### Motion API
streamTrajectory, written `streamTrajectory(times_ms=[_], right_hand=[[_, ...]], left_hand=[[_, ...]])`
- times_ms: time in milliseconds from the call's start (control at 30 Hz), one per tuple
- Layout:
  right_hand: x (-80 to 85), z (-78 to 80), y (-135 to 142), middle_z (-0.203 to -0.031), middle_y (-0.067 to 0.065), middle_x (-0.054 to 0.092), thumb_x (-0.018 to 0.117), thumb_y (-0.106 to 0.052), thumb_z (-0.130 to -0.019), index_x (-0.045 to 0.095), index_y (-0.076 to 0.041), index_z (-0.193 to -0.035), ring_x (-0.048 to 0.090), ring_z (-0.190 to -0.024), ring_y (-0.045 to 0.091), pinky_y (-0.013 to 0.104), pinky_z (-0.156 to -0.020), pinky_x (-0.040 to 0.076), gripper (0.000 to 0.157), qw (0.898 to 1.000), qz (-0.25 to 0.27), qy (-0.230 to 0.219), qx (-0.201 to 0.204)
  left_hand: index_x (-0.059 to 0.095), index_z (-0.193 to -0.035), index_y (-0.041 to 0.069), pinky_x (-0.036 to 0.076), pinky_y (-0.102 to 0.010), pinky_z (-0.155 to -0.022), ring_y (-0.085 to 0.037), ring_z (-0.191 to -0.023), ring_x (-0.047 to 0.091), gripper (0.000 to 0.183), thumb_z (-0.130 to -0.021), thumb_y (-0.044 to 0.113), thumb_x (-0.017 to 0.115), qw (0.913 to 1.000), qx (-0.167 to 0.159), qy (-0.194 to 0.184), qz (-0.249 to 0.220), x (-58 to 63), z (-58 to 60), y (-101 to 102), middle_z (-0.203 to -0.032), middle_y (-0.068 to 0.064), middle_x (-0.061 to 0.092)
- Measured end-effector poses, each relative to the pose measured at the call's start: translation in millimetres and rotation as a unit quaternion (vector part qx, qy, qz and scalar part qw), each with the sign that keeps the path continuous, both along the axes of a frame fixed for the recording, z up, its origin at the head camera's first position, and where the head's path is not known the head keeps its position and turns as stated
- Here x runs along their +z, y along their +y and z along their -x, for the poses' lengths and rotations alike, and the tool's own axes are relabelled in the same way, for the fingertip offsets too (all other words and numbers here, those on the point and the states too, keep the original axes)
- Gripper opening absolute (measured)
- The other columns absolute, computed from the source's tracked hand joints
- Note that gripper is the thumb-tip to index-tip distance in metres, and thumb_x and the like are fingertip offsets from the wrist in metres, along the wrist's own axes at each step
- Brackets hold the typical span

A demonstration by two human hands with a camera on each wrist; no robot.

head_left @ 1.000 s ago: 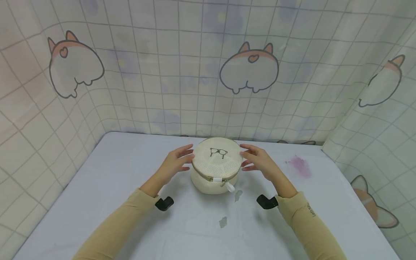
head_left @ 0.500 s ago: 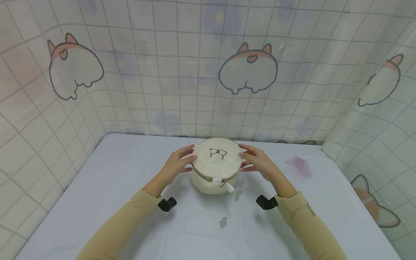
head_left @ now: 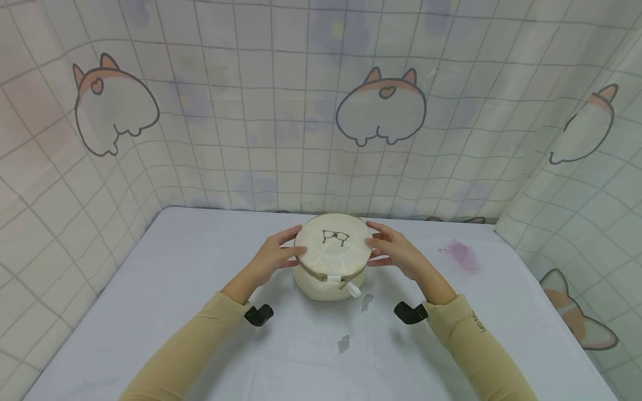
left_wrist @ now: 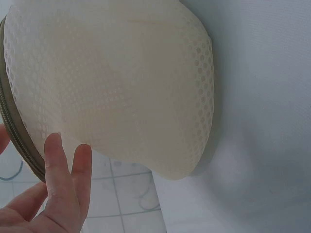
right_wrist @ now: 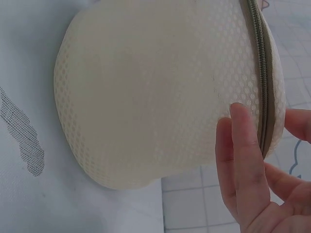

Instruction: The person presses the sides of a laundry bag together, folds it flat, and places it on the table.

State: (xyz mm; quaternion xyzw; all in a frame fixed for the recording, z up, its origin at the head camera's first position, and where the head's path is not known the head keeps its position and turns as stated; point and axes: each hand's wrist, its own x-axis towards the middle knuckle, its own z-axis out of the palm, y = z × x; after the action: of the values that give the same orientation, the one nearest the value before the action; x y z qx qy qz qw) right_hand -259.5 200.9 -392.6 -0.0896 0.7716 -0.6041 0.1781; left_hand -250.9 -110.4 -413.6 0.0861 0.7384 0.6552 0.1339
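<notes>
Mesh bag (head_left: 333,250) near back edge of counter (head_left: 291,356), left hand (head_left: 269,258) and right hand (head_left: 401,253) alongside, fingers (left_wrist: 59,179) loosely extended; room in front; interior hidden.

The head view looks forward and down from above the near side, taking in the mesh bag (head_left: 332,248), the table (head_left: 165,289) and the far backdrop (head_left: 291,117). The left and right wrist views, tipped sideways, face the far side close to the bag, which all three share.
</notes>
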Motion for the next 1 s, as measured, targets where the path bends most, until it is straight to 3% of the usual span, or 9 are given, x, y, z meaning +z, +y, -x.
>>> streamTrajectory(times_ms=[267, 1000], right_hand=[[1.4, -1.0, 0.2, -0.145, 0.027, 0.042, 0.060, -0.011, -0.104, 0.021, -0.006, -0.164, 0.065, -0.095, 0.018, 0.037, -0.089, 0.060, 0.072, 1.000, 0.009, -0.004, 0.003], [1.9, -2.3, -2.2, -0.149, 0.027, 0.040, 0.064, -0.009, -0.101, 0.024, -0.006, -0.163, 0.066, -0.100, 0.021, 0.037, -0.087, 0.060, 0.074, 1.000, -0.010, 0.005, -0.003]], left_hand=[[0.028, -0.162, 0.004, 0.055, -0.038, -0.098, -0.039, -0.138, 0.048, 0.075, -0.098, 0.006, 0.066, 0.9997, -0.023, -0.002, 0.001, 3.8, -1.1, -3.2, -0.166, -0.020, 0.024], [0.033, -0.161, 0.008, 0.057, -0.035, -0.094, -0.036, -0.131, 0.055, 0.075, -0.095, 0.000, 0.070, 0.9996, -0.006, -0.016, 0.021, 9.9, -3.0, -3.9, -0.166, -0.014, 0.027]])
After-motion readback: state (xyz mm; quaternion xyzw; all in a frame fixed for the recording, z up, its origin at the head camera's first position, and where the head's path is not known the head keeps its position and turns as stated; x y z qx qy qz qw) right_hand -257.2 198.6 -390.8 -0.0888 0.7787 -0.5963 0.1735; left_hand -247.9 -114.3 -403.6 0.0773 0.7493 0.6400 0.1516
